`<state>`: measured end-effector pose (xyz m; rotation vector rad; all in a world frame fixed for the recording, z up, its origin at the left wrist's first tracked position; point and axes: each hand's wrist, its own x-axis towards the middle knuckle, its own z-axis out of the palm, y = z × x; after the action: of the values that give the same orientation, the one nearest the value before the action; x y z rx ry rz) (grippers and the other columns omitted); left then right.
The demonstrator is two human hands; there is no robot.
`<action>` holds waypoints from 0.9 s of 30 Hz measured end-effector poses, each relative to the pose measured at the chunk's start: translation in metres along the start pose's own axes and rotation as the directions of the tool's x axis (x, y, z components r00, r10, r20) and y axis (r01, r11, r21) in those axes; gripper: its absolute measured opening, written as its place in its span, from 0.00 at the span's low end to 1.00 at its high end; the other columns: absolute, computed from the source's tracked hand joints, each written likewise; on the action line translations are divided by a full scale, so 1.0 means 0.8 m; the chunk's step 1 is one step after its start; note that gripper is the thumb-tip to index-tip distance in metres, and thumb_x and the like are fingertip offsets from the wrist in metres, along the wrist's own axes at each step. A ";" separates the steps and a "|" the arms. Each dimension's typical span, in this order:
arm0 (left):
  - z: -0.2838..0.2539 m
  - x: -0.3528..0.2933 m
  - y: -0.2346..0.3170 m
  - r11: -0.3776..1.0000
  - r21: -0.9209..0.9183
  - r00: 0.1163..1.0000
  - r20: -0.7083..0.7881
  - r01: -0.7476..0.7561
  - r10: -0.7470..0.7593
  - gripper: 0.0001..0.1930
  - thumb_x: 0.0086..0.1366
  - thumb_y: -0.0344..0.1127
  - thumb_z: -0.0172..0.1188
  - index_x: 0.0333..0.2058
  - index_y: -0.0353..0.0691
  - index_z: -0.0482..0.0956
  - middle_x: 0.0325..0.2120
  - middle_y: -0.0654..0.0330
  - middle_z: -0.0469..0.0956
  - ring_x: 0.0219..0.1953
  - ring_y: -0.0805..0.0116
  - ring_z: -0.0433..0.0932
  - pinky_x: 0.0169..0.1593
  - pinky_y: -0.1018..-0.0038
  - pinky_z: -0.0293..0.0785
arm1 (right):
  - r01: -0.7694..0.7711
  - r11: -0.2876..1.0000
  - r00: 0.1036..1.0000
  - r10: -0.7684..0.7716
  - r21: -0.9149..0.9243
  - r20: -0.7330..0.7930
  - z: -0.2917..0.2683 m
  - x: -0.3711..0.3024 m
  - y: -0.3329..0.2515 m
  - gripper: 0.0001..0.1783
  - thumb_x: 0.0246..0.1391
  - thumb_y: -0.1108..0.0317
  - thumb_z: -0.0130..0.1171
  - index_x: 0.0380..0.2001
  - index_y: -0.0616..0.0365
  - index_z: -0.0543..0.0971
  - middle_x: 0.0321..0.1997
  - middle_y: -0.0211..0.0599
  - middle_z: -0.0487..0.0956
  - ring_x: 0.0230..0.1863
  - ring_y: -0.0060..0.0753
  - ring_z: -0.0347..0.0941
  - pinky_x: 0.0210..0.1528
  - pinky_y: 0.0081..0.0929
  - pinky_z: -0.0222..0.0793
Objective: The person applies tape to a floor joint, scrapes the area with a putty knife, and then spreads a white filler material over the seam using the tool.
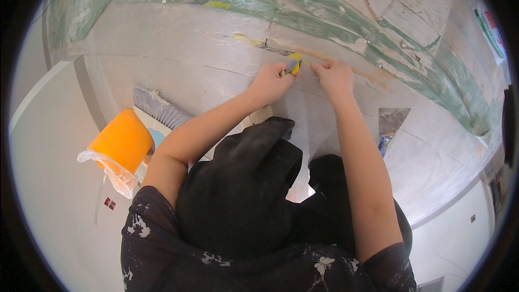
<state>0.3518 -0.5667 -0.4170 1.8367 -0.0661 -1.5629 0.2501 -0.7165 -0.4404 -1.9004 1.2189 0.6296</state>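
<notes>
Two bare hands at work on the floor (178,48), close together just above picture centre. Left hand (272,82) with fingers pressed together, pinching one small yellow-and-grey tool (293,67) against the surface; whether blade or scraper, too small to tell. Right hand (336,77) just beside it, fingers curled down and pressed on the floor, holding nothing visible. Tool between the two hands, its tip on one strip of yellow tape residue (254,40) running leftward from the hands. One broad green painted band (303,0) curving across the top and down the right side, worn and flaking. One wide putty knife (390,123) lying flat to the right of the right forearm, well apart from the hands, handle toward the lower edge. One orange cylinder wrapped in clear plastic (120,146) to the left, and one brush with pale bristles (157,105) just beside it, both near the left elbow. Two knees in black trousers (243,184) filling the lower middle, directly under the forearms. One floor edge along the left meeting a pale wall (48,184), another at lower right. Open floor ahead of the hands and far to the left above the brush; tighter room on the right beside the putty knife.
</notes>
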 end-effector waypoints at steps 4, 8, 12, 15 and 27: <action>0.000 0.006 -0.009 0.994 0.066 0.995 -0.040 -0.085 0.088 0.11 0.59 0.34 0.54 0.36 0.36 0.80 0.19 0.63 0.73 0.23 0.75 0.70 0.28 0.75 0.67 | -0.029 0.984 1.000 0.028 0.175 0.010 0.001 -0.006 -0.004 0.17 0.43 0.55 0.66 0.19 0.60 0.81 0.16 0.37 0.78 0.21 0.30 0.75 0.27 0.28 0.68; 0.007 0.003 0.016 0.928 0.311 0.959 -0.130 -0.203 0.253 0.12 0.59 0.39 0.55 0.32 0.34 0.77 0.19 0.53 0.73 0.24 0.61 0.71 0.31 0.67 0.68 | -0.024 0.956 0.998 0.038 0.291 -0.045 0.003 -0.005 0.014 0.17 0.43 0.55 0.66 0.21 0.60 0.81 0.17 0.35 0.78 0.20 0.26 0.74 0.26 0.26 0.68; 0.004 0.018 0.009 0.841 0.463 0.915 -0.134 -0.281 0.380 0.15 0.59 0.42 0.56 0.29 0.32 0.75 0.25 0.45 0.74 0.30 0.48 0.73 0.35 0.61 0.68 | -0.023 0.981 0.999 0.027 0.192 -0.018 -0.002 -0.014 0.007 0.16 0.43 0.55 0.64 0.23 0.59 0.82 0.24 0.45 0.80 0.30 0.42 0.78 0.35 0.35 0.71; 0.006 0.018 0.009 0.809 0.520 0.912 -0.128 -0.274 0.390 0.16 0.58 0.43 0.57 0.28 0.32 0.75 0.28 0.43 0.74 0.35 0.44 0.73 0.37 0.58 0.68 | -0.009 0.997 1.000 0.012 0.081 -0.029 0.001 -0.014 0.003 0.17 0.43 0.54 0.63 0.23 0.58 0.82 0.25 0.46 0.80 0.31 0.45 0.78 0.36 0.37 0.71; 0.009 0.017 0.011 0.798 0.546 0.920 -0.116 -0.256 0.374 0.15 0.59 0.42 0.57 0.29 0.32 0.76 0.29 0.43 0.74 0.36 0.43 0.73 0.40 0.57 0.68 | -0.010 0.998 1.000 0.009 0.057 0.021 -0.006 -0.004 -0.004 0.19 0.40 0.51 0.65 0.23 0.57 0.84 0.25 0.49 0.80 0.31 0.50 0.78 0.36 0.41 0.72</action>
<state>0.3530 -0.5831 -0.4238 2.2582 -0.7300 -1.1600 0.2515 -0.7183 -0.4344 -1.8376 1.2205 0.6124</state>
